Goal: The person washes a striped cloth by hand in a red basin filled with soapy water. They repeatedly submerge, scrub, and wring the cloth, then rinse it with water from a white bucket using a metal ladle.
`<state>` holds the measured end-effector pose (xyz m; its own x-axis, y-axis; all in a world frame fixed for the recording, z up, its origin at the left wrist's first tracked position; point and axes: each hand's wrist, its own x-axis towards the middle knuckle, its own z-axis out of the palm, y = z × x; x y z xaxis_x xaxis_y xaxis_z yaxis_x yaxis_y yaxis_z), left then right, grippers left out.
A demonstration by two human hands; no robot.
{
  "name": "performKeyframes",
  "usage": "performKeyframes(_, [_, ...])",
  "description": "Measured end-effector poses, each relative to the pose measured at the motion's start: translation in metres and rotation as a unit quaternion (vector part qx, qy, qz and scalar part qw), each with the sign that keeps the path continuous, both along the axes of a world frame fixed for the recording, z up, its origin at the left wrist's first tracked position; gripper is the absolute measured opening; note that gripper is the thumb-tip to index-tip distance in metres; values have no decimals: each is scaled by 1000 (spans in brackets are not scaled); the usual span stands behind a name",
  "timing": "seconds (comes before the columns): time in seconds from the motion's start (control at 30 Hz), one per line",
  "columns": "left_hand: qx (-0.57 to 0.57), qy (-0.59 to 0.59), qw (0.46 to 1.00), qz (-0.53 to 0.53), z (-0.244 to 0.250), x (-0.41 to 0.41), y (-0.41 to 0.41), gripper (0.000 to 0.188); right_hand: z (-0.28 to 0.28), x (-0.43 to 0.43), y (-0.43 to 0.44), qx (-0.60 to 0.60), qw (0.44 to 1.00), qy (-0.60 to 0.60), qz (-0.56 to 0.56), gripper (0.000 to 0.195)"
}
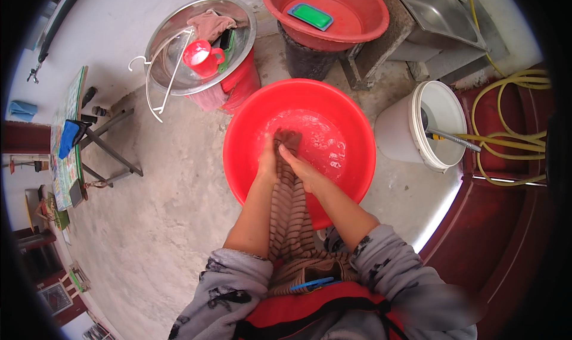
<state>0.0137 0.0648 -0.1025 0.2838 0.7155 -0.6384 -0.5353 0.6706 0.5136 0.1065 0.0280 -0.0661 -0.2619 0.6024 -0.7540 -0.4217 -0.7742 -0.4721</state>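
A brown striped garment [282, 206] stretches from near my waist down into a red plastic basin [241, 139]. My left hand [268, 161] grips its far end from the left side, and my right hand [297, 166] clasps it from the right, thumb on top. The dark tip of the cloth lies at the water [319, 139] in the basin. At the garment's near end, a blue hanger [313, 284] shows by its opening. My fingers are partly hidden behind the fabric.
At the upper left, a steel basin [156, 78] holds a red mug [203, 58], a cloth and a white hanger [167, 87]. A second red basin [357, 32] stands behind. To the right are a white bucket [397, 121], a yellow hose [509, 76] and a metal sink [440, 11].
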Motion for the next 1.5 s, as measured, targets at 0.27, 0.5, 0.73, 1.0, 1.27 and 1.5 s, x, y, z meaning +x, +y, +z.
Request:
performKeyframes(0.27, [-33, -19, 992, -124, 10, -45, 12, 76, 12, 16, -1, 33, 986, 161, -8, 34])
performKeyframes(0.5, [37, -152, 988, 15, 39, -33, 15, 33, 13, 6, -9, -13, 990, 115, 83, 34])
performKeyframes(0.73, [-52, 110, 989, -82, 25, -25, 19, 16, -4, -17, -23, 260, 902, -273, 209, 31])
performKeyframes(1.0, [197, 472, 849, -132, -39, -14, 4, 21, -10, -25, -33, 256, 775, -467, 341, 30])
performKeyframes(1.27, [-41, 276, 951, -135, 13, -21, 8, 88, -43, 5, -16, 173, 871, -424, 179, 48])
performKeyframes(1.5, [-69, 130, 983, -107, -30, -38, 1, 30, -3, 37, 4, 107, 960, -224, 134, 56])
